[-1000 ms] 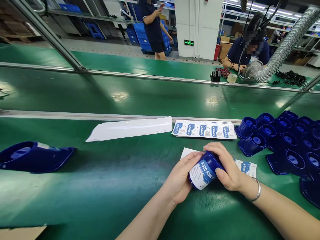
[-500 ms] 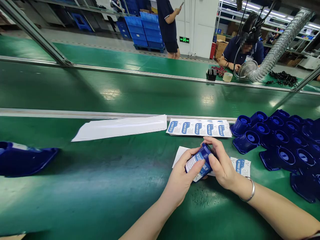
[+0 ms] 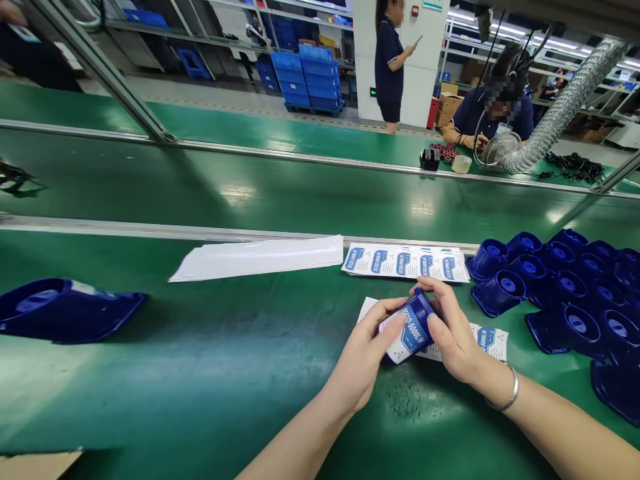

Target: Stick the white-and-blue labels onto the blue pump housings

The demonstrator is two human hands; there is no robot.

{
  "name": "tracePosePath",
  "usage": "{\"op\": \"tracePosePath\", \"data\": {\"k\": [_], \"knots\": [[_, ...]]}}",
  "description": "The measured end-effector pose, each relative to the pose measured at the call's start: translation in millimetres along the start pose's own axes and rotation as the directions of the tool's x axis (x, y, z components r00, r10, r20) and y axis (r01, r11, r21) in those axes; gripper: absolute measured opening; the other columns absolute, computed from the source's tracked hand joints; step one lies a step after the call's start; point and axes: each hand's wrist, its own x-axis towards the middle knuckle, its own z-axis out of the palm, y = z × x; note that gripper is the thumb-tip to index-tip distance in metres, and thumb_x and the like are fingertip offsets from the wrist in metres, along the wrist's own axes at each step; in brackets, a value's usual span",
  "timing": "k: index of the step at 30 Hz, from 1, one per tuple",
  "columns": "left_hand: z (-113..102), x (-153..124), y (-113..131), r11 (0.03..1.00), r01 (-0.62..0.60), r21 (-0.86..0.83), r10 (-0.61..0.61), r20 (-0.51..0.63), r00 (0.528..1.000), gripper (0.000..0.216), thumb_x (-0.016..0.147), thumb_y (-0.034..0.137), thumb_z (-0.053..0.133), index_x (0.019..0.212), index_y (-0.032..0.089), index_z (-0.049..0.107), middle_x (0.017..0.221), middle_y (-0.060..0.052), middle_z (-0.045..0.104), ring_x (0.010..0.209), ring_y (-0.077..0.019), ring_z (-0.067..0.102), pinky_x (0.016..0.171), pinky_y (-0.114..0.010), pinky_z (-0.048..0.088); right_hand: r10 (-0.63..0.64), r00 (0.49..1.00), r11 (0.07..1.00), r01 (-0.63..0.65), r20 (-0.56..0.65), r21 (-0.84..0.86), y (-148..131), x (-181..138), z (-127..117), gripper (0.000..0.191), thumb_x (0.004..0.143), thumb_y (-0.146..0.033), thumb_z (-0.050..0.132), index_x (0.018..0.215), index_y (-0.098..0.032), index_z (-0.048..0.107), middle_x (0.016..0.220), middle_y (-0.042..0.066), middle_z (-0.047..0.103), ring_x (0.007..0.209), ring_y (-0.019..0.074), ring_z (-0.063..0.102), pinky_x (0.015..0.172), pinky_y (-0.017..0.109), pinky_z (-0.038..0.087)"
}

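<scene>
Between both hands is a dark blue plastic housing (image 3: 424,307), tilted, with a white and blue label (image 3: 411,333) on its side. My left hand (image 3: 367,353) is closed round its left side, the thumb lying on the label. My right hand (image 3: 454,337) grips the other side, thumb near the rim and fingers behind it. Under the hands lies a partly used label sheet (image 3: 493,341) on the green table (image 3: 225,387). Beyond them rests a stack of label sheets (image 3: 405,261) printed in blue.
Many similar blue housings (image 3: 570,283) crowd the right side. One labelled blue housing (image 3: 65,310) lies at far left. White paper strips (image 3: 260,259) lie along the metal rail. A cardboard edge (image 3: 40,465) shows at lower left. Across the bench, a co-worker (image 3: 500,113) sits near a duct (image 3: 570,107).
The view has shifted slightly left and up. Both hands still hold the housing, which has turned a little, and the left thumb has moved along the label.
</scene>
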Motion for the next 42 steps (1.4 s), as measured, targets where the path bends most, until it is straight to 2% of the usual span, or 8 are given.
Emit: {"op": "tracePosePath", "data": {"k": [4, 9, 16, 22, 27, 32, 35, 42], "knots": [[-2, 2, 2, 0.951, 0.147, -0.271, -0.154, -0.006, 0.988, 0.034, 0.080, 0.043, 0.079, 0.099, 0.016, 0.072, 0.095, -0.005, 0.068, 0.089, -0.0170, 0.060, 0.078, -0.025, 0.048, -0.186, 0.980, 0.981, 0.190, 0.074, -0.045, -5, 1, 1, 0.050, 0.102, -0.052, 0.044, 0.144, -0.026, 0.039, 0.133, 0.012, 0.050, 0.121, 0.0297, 0.050, 0.105, 0.050, 0.043], [2, 1, 0, 0.946, 0.158, -0.284, -0.154, 0.037, 0.987, 0.033, 0.079, 0.042, 0.081, 0.100, 0.018, 0.069, 0.092, -0.004, 0.067, 0.088, -0.0173, 0.060, 0.081, -0.028, 0.047, -0.231, 0.967, 0.965, 0.242, 0.111, -0.101, -9, 2, 3, 0.041, 0.102, -0.044, 0.043, 0.138, -0.023, 0.045, 0.125, 0.012, 0.053, 0.115, 0.0296, 0.051, 0.101, 0.050, 0.044], [4, -3, -6, 0.990, -0.099, 0.096, 0.100, -0.007, 0.995, 0.037, 0.085, 0.046, 0.072, 0.111, 0.020, 0.065, 0.112, -0.007, 0.067, 0.108, -0.0251, 0.059, 0.094, -0.036, 0.045, -0.106, 0.993, 0.985, 0.113, 0.060, -0.129, -11, 1, 4, 0.034, 0.105, -0.038, 0.038, 0.136, -0.026, 0.046, 0.127, 0.010, 0.054, 0.119, 0.0275, 0.051, 0.104, 0.047, 0.042], [6, -4, -12, 0.817, -0.251, 0.519, 0.282, 0.020, 0.959, 0.042, 0.081, 0.037, 0.072, 0.118, 0.021, 0.059, 0.116, -0.009, 0.066, 0.106, -0.0285, 0.062, 0.093, -0.041, 0.047, 0.013, 0.999, 0.986, -0.008, 0.032, -0.165, -19, 0, 4, 0.032, 0.106, -0.039, 0.036, 0.135, -0.027, 0.047, 0.130, 0.009, 0.055, 0.121, 0.0261, 0.051, 0.105, 0.045, 0.041], [6, -1, -12, 0.723, -0.218, 0.655, 0.237, 0.061, 0.970, 0.048, 0.080, 0.034, 0.072, 0.123, 0.021, 0.056, 0.122, -0.011, 0.064, 0.111, -0.0319, 0.061, 0.095, -0.046, 0.047, 0.141, 0.989, 0.979, -0.133, 0.042, -0.157, -21, 4, 2, 0.035, 0.106, -0.044, 0.039, 0.134, -0.026, 0.048, 0.129, 0.009, 0.057, 0.123, 0.0256, 0.051, 0.108, 0.045, 0.041], [4, 0, -4, 0.871, -0.113, 0.479, 0.070, 0.108, 0.992, 0.051, 0.081, 0.044, 0.072, 0.123, 0.021, 0.055, 0.122, -0.011, 0.065, 0.112, -0.0319, 0.061, 0.096, -0.045, 0.047, 0.315, 0.947, 0.947, -0.309, 0.067, -0.085, -21, 13, -5, 0.039, 0.103, -0.055, 0.045, 0.124, -0.025, 0.056, 0.123, 0.006, 0.062, 0.117, 0.0247, 0.057, 0.105, 0.043, 0.044], [5, 0, -3, 0.927, -0.115, 0.358, 0.077, 0.118, 0.990, 0.040, 0.093, 0.049, 0.057, 0.119, 0.019, 0.057, 0.118, -0.010, 0.066, 0.113, -0.0290, 0.060, 0.098, -0.043, 0.045, 0.301, 0.949, 0.950, -0.290, 0.096, -0.113, -23, 14, -5, 0.041, 0.103, -0.057, 0.043, 0.124, -0.025, 0.056, 0.125, 0.006, 0.062, 0.119, 0.0255, 0.055, 0.105, 0.045, 0.043], [1, 1, -5, 0.926, -0.048, 0.376, 0.000, 0.128, 0.992, 0.051, 0.082, 0.034, 0.074, 0.127, 0.019, 0.055, 0.122, -0.010, 0.066, 0.115, -0.0311, 0.060, 0.100, -0.044, 0.046, 0.256, 0.963, 0.962, -0.245, 0.088, -0.122, -20, 15, -4, 0.035, 0.103, -0.050, 0.044, 0.122, -0.024, 0.057, 0.123, 0.007, 0.064, 0.118, 0.0252, 0.056, 0.103, 0.043, 0.044]]}}
